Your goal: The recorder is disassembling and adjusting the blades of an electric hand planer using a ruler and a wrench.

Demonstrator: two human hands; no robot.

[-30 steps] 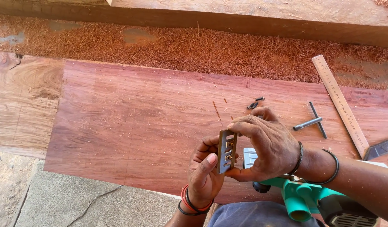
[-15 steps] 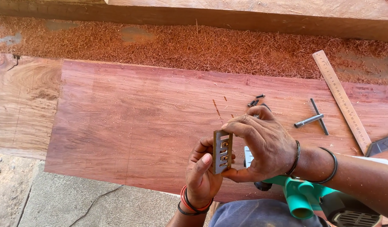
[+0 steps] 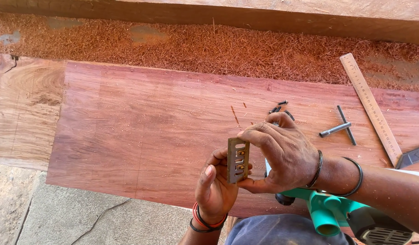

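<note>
Both hands pinch one small slotted metal plate (image 3: pixel 238 160) upright, just above the near edge of the red plank (image 3: pixel 141 131): the left hand (image 3: pixel 215 188) from below, the right hand (image 3: pixel 282 156) with thumb and fingers on its top and bottom ends. It looks stiff, thin, light — probably sharp along one long edge, so the short ends seem the safest hold. Past the plate lie loose screws (image 3: pixel 277 108) and a T-wrench (image 3: pixel 341 128).

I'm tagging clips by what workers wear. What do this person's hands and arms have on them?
Both arms are bare, with no sleeves or gloves in view. The left hand has red and black bands stacked at the wrist. The right hand has two thin black bangles: one at the wrist, one further up the forearm.
</note>
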